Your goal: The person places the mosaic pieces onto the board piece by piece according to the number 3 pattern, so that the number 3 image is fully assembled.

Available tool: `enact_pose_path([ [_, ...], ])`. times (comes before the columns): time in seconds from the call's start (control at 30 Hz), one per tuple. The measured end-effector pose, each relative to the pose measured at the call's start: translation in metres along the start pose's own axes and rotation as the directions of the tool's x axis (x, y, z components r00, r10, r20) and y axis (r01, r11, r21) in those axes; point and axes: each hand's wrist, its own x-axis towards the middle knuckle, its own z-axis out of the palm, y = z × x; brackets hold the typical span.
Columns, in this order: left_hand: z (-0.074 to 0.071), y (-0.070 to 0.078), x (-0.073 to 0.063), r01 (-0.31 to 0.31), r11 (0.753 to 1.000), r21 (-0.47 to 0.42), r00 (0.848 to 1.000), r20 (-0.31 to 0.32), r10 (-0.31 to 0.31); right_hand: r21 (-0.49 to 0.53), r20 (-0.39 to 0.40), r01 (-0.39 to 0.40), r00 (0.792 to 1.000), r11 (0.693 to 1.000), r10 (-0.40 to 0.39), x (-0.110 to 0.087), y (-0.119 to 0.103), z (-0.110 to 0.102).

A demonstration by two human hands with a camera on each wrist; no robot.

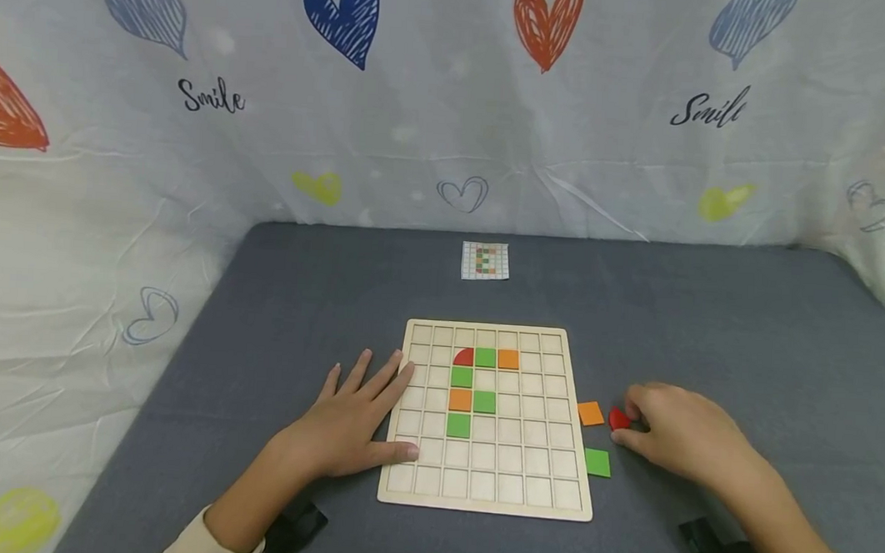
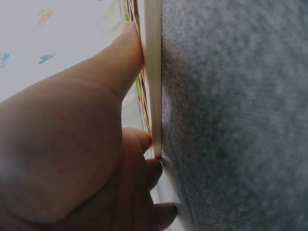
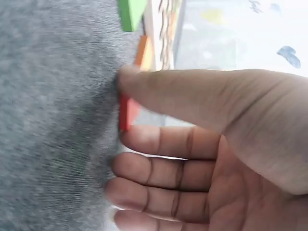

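Note:
A pale wooden grid board lies on the cloth. Set in its squares are several green and orange tiles and one red quarter-circle tile. With fingers spread, my left hand rests on the board's left edge, the thumb on its surface. To the right of the board my right hand pinches a second red tile between thumb and index finger, low over the cloth. Close by lie a loose orange tile and a loose green tile, both at the board's right edge.
A small printed card with a coloured grid pattern lies behind the board. The table is covered in dark grey cloth. A white curtain with printed hearts hangs at the back and left.

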Motion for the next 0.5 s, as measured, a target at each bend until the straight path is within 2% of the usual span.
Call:
enact_pose_path([
  [0.27, 0.0009, -0.0009, 0.0004, 0.000, 1.000, 0.005, 1.000, -0.003, 0.000, 0.014, 0.060, -0.059, 0.996, 0.998, 0.058, 0.0038, -0.0007, -0.0019],
  [0.5, 0.0007, 0.0001, -0.0004, -0.001, 1.000, 0.005, 1.000, -0.004, 0.001, 0.019, 0.041, -0.044, 0.998, 0.999, 0.043, 0.0042, -0.0007, -0.0020],
])
